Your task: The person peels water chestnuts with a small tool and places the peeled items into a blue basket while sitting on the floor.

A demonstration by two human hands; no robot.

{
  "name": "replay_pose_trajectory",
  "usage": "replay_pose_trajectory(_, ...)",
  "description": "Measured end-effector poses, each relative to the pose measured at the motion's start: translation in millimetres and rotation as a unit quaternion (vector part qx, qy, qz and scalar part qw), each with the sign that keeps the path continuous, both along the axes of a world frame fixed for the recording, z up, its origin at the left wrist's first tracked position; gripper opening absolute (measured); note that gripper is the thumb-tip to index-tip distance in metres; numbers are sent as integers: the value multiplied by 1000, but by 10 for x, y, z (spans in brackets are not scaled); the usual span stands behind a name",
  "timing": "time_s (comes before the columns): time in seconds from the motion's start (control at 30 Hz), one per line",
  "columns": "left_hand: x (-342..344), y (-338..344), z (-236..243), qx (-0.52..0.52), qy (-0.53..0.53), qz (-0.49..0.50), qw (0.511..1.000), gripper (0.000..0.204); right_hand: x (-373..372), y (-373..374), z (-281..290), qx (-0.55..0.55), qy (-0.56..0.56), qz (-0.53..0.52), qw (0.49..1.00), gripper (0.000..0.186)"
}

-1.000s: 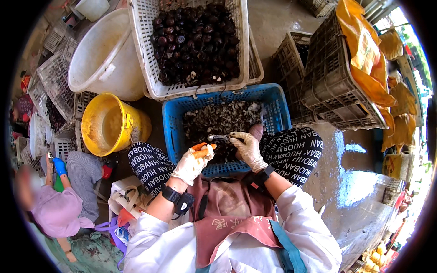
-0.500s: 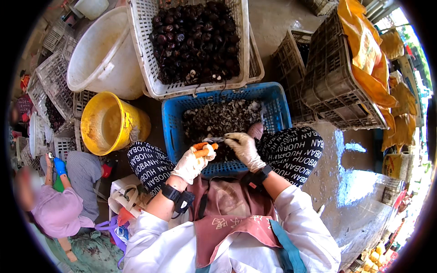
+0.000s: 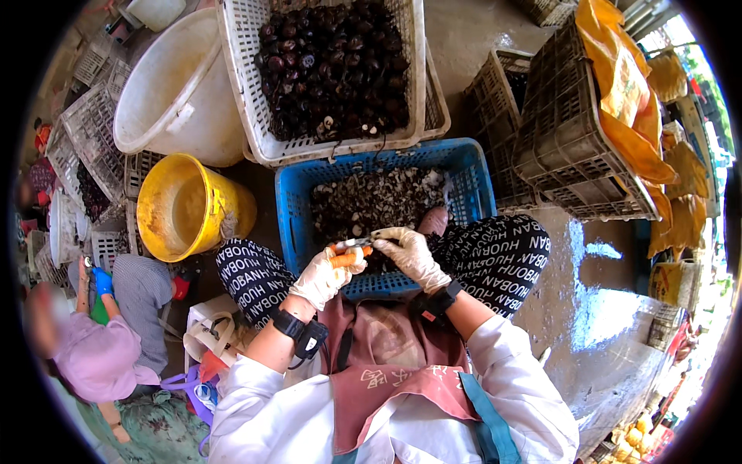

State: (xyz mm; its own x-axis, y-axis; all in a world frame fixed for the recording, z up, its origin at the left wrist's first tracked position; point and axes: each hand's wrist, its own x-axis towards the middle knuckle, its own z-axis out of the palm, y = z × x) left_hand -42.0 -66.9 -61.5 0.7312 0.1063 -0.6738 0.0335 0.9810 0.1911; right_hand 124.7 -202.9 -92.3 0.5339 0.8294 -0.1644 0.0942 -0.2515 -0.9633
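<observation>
My left hand [image 3: 331, 277], in a pale glove, is closed round a hand cutter with orange handles [image 3: 349, 257], like a pair of shears, its metal end pointing right. At that metal end, my gloved right hand [image 3: 410, 254] has its fingers pinched; what they hold is too small and hidden to name. Both hands are over the near part of a blue plastic basket [image 3: 386, 291] between my knees. Dark and white scraps [image 3: 379, 199] cover its bottom. Just beyond, a white basket [image 3: 417, 77] holds many dark, round, shiny pieces [image 3: 332, 69], perhaps water chestnuts.
To the left stand a yellow bucket [image 3: 232, 205] and a large white tub [image 3: 158, 127]. Stacked dark crates [image 3: 553, 127] with orange sheeting [image 3: 618, 69] rise at the right. A co-worker in a lilac top [image 3: 100, 348] sits at the lower left. The floor at right is wet.
The metal end of the cutter and my right fingers have shifted slightly. A pale piece now shows among the scraps just beyond my hands. Both hands keep their hold.
</observation>
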Motion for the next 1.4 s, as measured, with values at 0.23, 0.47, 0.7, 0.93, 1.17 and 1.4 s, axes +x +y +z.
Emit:
replay_pose_trajectory(0.23,-36,-39,-65,-36,-25,18,999,35,-48,13,216,38,-79,24,996,22)
replay_pose_trajectory(0.47,3,-17,-18,79,-11,-39,996,23,-21,1,231,-11,-39,22,999,21)
replay_pose_trajectory(0.7,-33,24,-43,18,-37,10,999,36,-23,-27,198,3,-33,-13,999,20)
replay_pose_trajectory(0.93,59,-20,103,118,16,-21,993,49,62,-84,-19,-18,-9,-60,998,20)
replay_pose_trajectory(1.17,61,-8,125,184,13,-40,982,70,118,-134,-148,-176,6,-27,984,25)
replay_pose_trajectory(1.4,-29,-28,-222,114,19,55,992,39,-89,6,252,47,-149,0,988,17)
